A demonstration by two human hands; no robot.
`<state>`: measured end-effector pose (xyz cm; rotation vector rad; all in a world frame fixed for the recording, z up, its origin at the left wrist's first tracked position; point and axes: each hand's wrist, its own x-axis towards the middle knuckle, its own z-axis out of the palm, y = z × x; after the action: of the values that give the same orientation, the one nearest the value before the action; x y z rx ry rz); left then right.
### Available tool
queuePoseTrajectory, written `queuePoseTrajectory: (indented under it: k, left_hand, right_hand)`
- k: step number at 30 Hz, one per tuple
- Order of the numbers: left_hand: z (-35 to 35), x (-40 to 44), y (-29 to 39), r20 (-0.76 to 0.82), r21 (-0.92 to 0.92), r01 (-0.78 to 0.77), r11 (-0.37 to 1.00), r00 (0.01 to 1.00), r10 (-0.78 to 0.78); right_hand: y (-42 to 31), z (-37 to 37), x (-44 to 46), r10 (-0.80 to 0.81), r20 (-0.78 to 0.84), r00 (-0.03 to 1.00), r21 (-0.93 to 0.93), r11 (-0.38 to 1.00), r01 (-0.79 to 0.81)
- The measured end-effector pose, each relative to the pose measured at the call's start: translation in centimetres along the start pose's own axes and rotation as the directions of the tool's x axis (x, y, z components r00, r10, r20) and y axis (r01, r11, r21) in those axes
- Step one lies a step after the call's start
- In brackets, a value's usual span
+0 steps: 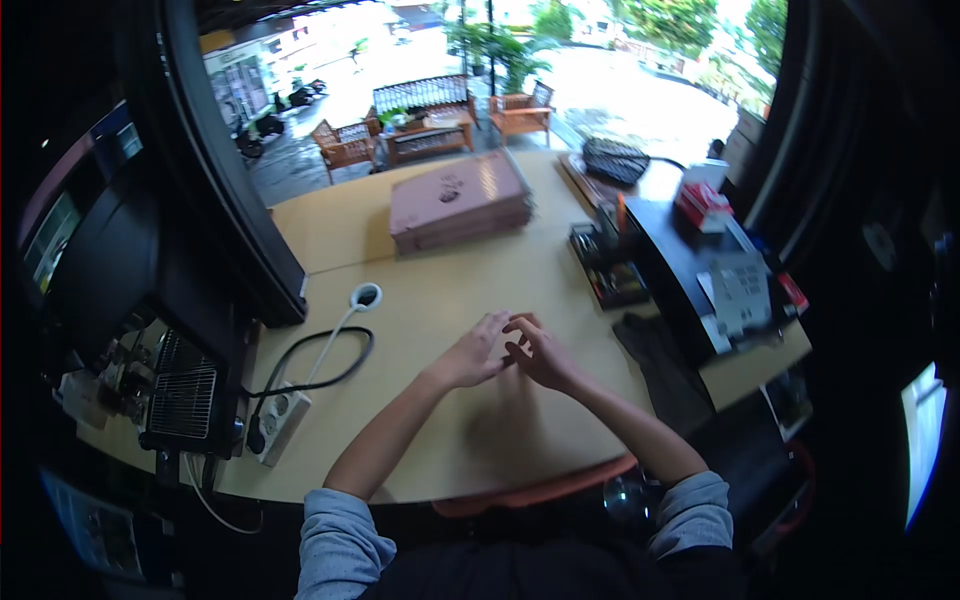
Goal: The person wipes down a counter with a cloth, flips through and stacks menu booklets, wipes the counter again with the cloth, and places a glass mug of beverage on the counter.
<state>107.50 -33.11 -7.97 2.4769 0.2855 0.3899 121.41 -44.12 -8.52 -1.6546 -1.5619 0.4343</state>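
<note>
On the near side of the pink stack [460, 200], which lies on the table [425, 300], my left hand [468, 358] stretches its fingers beside my right hand [545, 362], its fingers parted and bent; whether the hands touch, I cannot tell.

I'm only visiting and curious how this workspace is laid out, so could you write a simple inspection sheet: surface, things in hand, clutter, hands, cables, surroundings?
Surface: pale table, a seam crossing its left part.
Things in hand: nothing seen; nearby are a pink bundle ahead and a black tray of small items to the right.
Clutter: dark cloth and red-and-white box, right side.
Hands: left hand and right hand over the table, fingers close together; contact unclear.
Cables: looped black cable and white cable near the power strip, left side.
Surroundings: bench, chairs and plants outside.
</note>
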Motion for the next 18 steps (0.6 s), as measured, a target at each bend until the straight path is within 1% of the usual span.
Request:
queuePoseTrajectory:
  k: [1,3,5,7,9,10,11,13,14,15,16,18]
  left_hand:
    - [0.6,-0.8,0.5,0.025,-0.02,-0.013,1.0,1.0,0.014]
    - [0.9,-2.2,1.1,0.011,0.06,-0.048,0.997,0.999,0.048]
    - [0.8,-3.3,1.8,0.039,0.02,-0.073,0.997,0.997,0.072]
    - [0.9,-3.7,2.4,0.112,-0.04,-0.046,0.998,0.992,0.05]
    - [1.7,-3.7,2.8,0.092,-0.031,-0.08,0.996,0.992,0.083]
    - [1.9,-3.8,2.9,0.068,-0.014,-0.097,0.995,0.993,0.098]
    - [2.1,-3.8,3.1,0.064,-0.014,-0.098,0.995,0.993,0.099]
    - [2.3,-3.9,3.4,0.078,0.015,-0.108,0.994,0.991,0.107]
    - [2.1,-4.1,3.4,0.066,0.018,-0.103,0.995,0.993,0.101]
    - [1.8,-4.4,3.5,0.075,-0.026,-0.099,0.995,0.992,0.101]
    - [1.5,-4.6,3.5,0.085,-0.068,-0.097,0.993,0.991,0.102]
    - [0.8,-4.9,3.2,0.058,-0.08,-0.08,0.994,0.995,0.085]
  right_hand:
    - [-0.1,-0.8,-2.0,0.033,-0.011,0.999,-0.005,0.999,-0.033]
    - [0.2,-3.2,-5.4,-0.217,-0.128,0.968,-0.218,0.958,0.187]
    - [-0.1,-6.6,-9.1,-0.178,-0.139,0.974,-0.395,0.912,0.11]
    - [1.5,-9.2,-12.5,-0.099,-0.189,0.977,-0.493,0.87,-0.008]
    - [3.9,-11.2,-15.0,-0.023,-0.256,0.966,-0.62,0.771,-0.146]
    - [4.3,-12.2,-15.8,0.17,-0.21,0.963,-0.652,0.709,-0.268]
    - [5.0,-12.5,-16.1,0.167,-0.21,0.963,-0.654,0.708,-0.265]
    - [5.7,-12.0,-15.9,0.34,-0.181,0.923,-0.639,0.673,-0.373]
    - [6.1,-11.2,-15.7,0.347,-0.168,0.923,-0.658,0.657,-0.367]
    - [5.7,-9.9,-15.4,0.329,-0.142,0.934,-0.646,0.684,-0.339]
    - [4.9,-8.4,-15.1,0.275,-0.092,0.957,-0.654,0.708,-0.267]
    - [2.9,-6.0,-14.0,0.192,0.018,0.981,-0.672,0.729,-0.131]
